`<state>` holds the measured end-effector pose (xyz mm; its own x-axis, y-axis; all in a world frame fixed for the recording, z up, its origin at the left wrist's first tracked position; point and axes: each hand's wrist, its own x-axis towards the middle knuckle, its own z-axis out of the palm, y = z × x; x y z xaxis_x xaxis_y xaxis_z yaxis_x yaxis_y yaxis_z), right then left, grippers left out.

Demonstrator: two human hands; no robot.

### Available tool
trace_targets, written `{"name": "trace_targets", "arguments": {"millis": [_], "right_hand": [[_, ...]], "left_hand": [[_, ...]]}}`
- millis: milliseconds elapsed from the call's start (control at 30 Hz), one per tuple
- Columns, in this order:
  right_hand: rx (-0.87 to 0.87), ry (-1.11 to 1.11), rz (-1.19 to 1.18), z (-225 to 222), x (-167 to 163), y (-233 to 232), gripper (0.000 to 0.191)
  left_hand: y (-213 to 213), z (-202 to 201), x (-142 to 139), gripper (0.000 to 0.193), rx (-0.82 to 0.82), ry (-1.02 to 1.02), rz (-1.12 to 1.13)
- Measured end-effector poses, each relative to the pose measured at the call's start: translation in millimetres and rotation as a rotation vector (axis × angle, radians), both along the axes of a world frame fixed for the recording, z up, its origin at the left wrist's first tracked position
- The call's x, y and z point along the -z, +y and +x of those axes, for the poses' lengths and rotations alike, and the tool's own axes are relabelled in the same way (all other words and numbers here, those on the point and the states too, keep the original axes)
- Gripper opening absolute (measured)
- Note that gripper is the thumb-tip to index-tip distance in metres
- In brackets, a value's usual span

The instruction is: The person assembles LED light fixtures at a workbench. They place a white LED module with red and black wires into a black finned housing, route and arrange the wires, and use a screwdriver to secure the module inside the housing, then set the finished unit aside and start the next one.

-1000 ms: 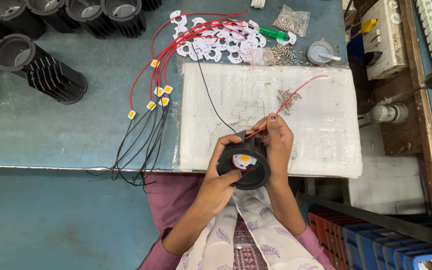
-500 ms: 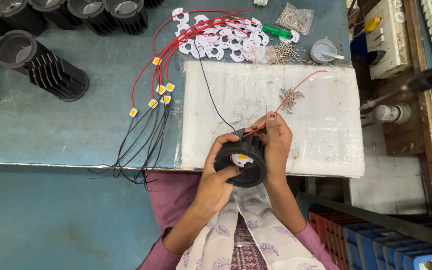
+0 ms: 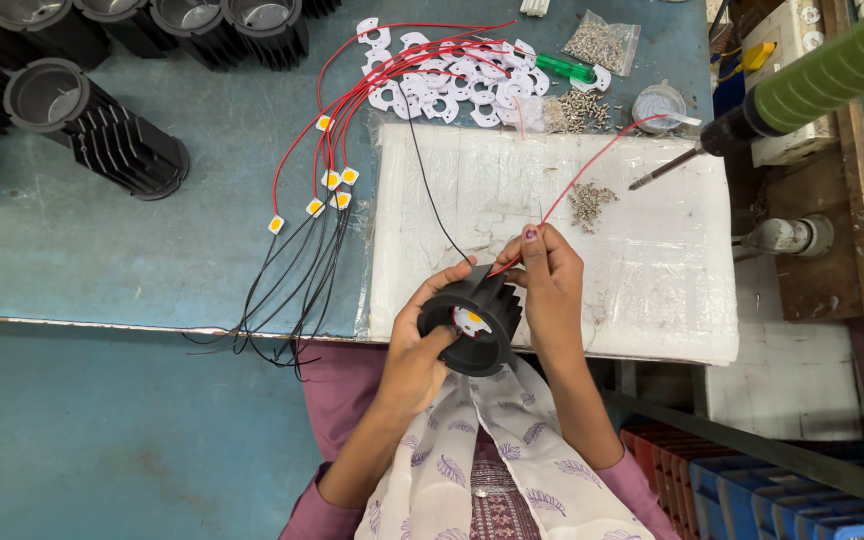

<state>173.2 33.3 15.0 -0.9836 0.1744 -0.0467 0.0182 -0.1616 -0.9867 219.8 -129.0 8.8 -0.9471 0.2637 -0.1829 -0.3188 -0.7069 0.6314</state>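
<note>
Heat sink axis: we hold the black finned cylindrical metal heat sink point(image 3: 474, 322) with its long axis tilted, open mouth facing up toward us and toward the near edge of the table, finned back pointing at the far edge.
Heat sink look: matte black, ribbed all round, with a small yellow-and-white square LED chip point(image 3: 470, 320) seated inside the cup.
Heat sink place: it hangs just over the near edge of the white foam sheet point(image 3: 632, 250), above our lap.
Left hand: our left hand point(image 3: 422, 340) is curled round the near-left rim, thumb pressing into the mouth, fingers closed on the body.
Right hand: our right hand point(image 3: 550, 285) wraps the right side of the fins, and its fingertips pinch the thin red wire point(image 3: 582, 175) where it meets the housing.
Wires: the red wire runs off to the far right corner of the sheet; a thin black wire point(image 3: 430, 190) runs to the far edge.
Edges and room: the sheet lies bare around our hands; a small heap of silver screws point(image 3: 587, 203) sits beyond the right hand, and a green-handled power screwdriver point(image 3: 802, 90) reaches in over the far right corner.
Left side: a bundle of red and black leads with yellow chips point(image 3: 327, 200) lies on the blue-green tabletop point(image 3: 102, 260), well apart from the hands.
</note>
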Motion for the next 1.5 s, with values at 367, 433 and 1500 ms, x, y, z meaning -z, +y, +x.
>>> {"name": "trace_targets", "arguments": {"millis": [367,433,1500], "right_hand": [[0.054,0.002,-0.073,2.7,7.3,-7.8,0.041],[0.086,0.012,-0.094,3.2,8.4,-9.2,0.040],[-0.645,0.610,0.251,-176.6,-145.6,-7.0,0.055]], "left_hand": [[-7.4,-1.2,-8.7,0.064,0.073,0.036,0.081],[-8.0,-2.2,-11.3,0.057,0.080,0.051,0.032],[-77.3,-42.0,-200.1,0.078,-0.396,0.977,-1.110]]}}
